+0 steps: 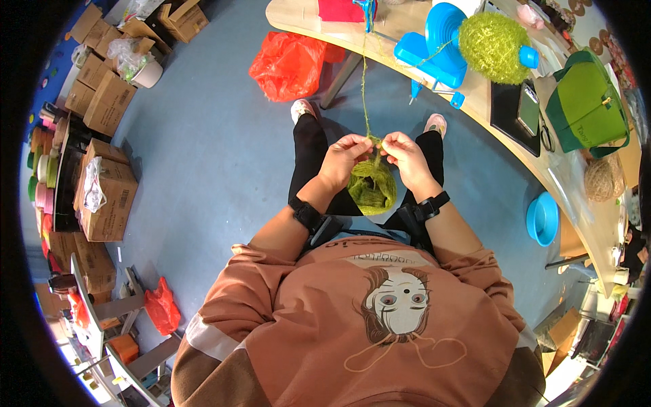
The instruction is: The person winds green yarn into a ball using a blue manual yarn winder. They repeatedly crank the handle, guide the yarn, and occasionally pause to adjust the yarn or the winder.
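My left hand (347,156) and my right hand (405,154) meet above my lap, each pinching green yarn (375,140) between thumb and fingers. A strand rises from there to a blue clamp-on yarn guide (370,14) at the table edge. Below my fingers lies a loose skein of fuzzy green yarn (374,189) between my legs. On the table a blue yarn winder (443,48) with a crank bears a large fuzzy green ball of yarn (493,48); a thin strand runs to it.
The curved wooden table (513,133) holds a phone (528,113), black-handled scissors (546,136), a green bag (587,104) and a tan yarn ball (604,178). A red plastic bag (287,66) and a blue basin (542,219) are near it. Cardboard boxes (109,198) stand at the left.
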### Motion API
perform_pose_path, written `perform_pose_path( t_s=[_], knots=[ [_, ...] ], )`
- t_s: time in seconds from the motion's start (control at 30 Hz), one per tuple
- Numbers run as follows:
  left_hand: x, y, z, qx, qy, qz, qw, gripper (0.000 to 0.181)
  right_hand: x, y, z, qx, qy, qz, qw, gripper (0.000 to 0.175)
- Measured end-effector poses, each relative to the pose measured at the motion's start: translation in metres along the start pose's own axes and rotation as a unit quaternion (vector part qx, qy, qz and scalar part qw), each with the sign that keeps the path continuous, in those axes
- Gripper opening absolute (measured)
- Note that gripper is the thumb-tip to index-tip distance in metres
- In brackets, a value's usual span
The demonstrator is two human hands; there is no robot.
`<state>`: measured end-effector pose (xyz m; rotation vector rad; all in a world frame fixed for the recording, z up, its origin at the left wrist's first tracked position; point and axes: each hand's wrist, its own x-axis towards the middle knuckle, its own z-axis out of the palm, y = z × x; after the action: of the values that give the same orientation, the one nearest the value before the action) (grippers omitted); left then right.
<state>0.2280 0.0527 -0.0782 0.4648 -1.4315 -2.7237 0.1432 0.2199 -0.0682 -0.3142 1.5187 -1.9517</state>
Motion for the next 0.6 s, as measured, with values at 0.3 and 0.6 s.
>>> perform_pose_path(
  t_s=[0.3,0.6],
  knots=[
    [0.004,0.02,0.005,-0.092,-0.018,-0.012,0.996,0.007,-0.001,-0.011,-0.017,0.067,0.017,-0.004,0.998,0.005],
    [0.005,0.005,0.018,0.11,-0.092,-0.01,0.99,0.028,-0.003,-0.009,-0.012,0.008,0.002,-0.033,0.999,0.006]
  ],
)
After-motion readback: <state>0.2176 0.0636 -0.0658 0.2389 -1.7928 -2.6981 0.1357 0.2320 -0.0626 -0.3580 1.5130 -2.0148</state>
